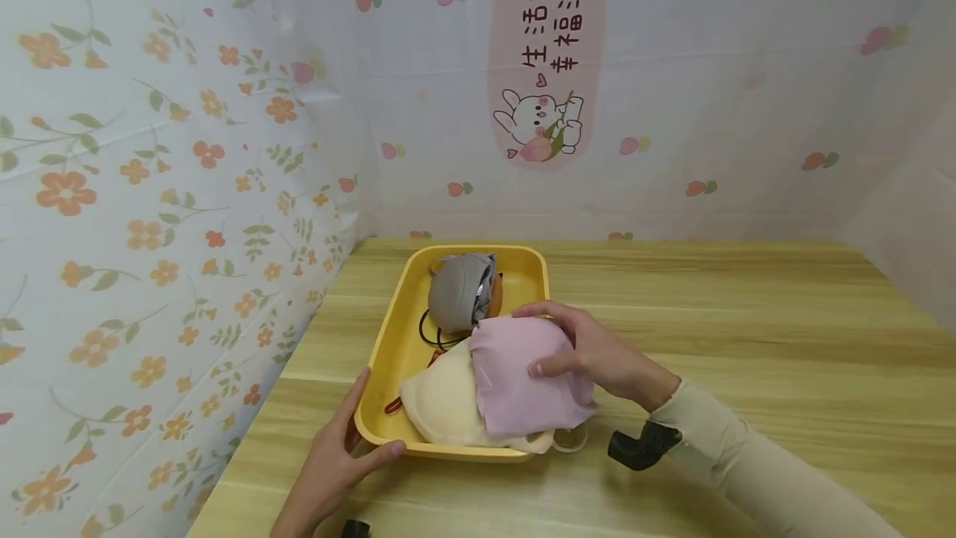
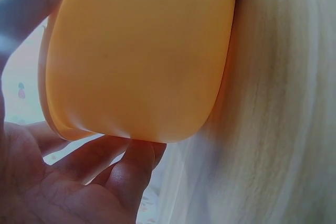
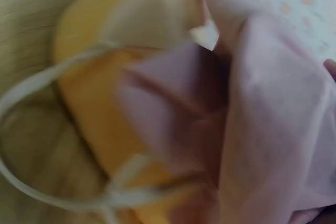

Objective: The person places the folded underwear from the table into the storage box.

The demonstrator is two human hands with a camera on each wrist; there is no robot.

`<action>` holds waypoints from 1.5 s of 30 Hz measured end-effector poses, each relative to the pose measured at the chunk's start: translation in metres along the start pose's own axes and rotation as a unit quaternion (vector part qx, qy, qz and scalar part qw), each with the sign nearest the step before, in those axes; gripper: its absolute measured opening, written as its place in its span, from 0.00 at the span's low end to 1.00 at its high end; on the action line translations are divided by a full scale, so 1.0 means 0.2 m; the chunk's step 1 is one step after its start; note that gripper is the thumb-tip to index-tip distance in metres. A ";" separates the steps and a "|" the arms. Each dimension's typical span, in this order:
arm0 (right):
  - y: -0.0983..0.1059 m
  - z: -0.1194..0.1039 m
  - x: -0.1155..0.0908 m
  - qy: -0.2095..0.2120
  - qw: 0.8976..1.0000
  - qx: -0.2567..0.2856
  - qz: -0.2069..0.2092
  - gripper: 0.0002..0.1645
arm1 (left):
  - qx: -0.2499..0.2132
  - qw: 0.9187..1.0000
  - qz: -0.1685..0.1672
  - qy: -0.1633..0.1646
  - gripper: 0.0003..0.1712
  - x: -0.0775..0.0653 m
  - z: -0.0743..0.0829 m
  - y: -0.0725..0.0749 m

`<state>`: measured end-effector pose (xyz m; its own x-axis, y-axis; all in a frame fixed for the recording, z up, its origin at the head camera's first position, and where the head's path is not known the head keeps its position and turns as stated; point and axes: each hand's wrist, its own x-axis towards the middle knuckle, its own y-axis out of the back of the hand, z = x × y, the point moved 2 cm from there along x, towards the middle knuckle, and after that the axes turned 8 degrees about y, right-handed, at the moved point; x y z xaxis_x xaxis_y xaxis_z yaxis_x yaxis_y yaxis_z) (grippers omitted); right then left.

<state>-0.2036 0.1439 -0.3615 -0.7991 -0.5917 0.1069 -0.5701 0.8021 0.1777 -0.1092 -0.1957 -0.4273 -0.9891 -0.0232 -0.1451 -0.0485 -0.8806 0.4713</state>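
Note:
In the head view, a yellow tray (image 1: 388,339) lies on the table with soft cloth pouches in it. My left hand (image 1: 329,455) grips its near-left corner, thumb over the front rim and fingers along the left side. In the left wrist view, these fingers touch the tray wall (image 2: 142,61). My right hand (image 1: 597,351) holds a lilac cloth pouch (image 1: 515,372) over the tray's near-right part, thumb and fingers spread round it. A cream pouch (image 1: 444,397) lies partly under it. Blurred in the right wrist view, the lilac cloth (image 3: 278,108) shows folds and a dark hollow.
A grey pouch (image 1: 456,293) with a black cord (image 1: 427,330) sits at the tray's far end, beside something orange-brown. A pale cord loop (image 1: 571,440) hangs past the tray's near-right corner. The wood-grain table (image 1: 717,314) extends right; a flowered curtain (image 1: 172,231) stands at left.

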 end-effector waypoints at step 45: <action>-0.19 -0.01 0.11 0.128 0.914 -0.380 -0.059 0.25 | -0.004 1.000 -0.004 0.015 0.59 0.00 0.00 0.00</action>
<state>-0.1990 0.1010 -0.3638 -0.6142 -0.7477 0.2523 -0.2741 0.5019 0.8203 -0.1083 -0.1953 -0.4273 -0.9842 -0.0303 -0.1746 -0.0551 -0.8843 0.4637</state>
